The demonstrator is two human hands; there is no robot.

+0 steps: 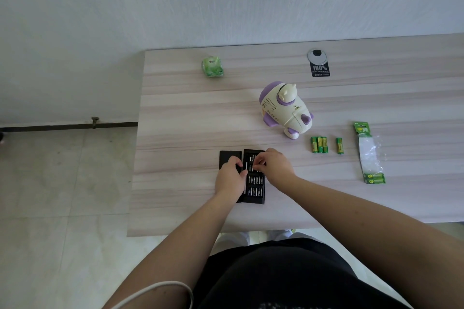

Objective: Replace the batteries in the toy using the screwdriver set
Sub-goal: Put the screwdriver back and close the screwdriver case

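While both hands work over the case: everything else on the table [175, 108] lies untouched.
Screwdriver set [254, 184]: a black tray of silver bits, open near the front edge of the table, its black lid [227, 158] lying flat just to its left.
Left hand [229, 175]: resting over the seam between lid and tray, fingers curled around a slim silver driver handle [245, 178] that lies along the tray's left side.
Right hand [273, 164]: reaching in from the right, fingertips drawn together over the upper rows of bits; it seems to be pinching one, though the bit itself is too small to make out.
Toy [286, 108]: a white and purple animal-shaped figure, standing further back and to the right of the tray, well apart from both hands.
Loose batteries [319, 144]: three green ones side by side just right of the toy's foot, with a fourth [339, 145] a little further right.
Battery pack [370, 155]: torn clear blister with a green card top, two batteries left at its near end.
Green packet [213, 67]: far side of the table.
Cable port [317, 55]: grey disc near the back edge, a black sticker [320, 69] beside it.
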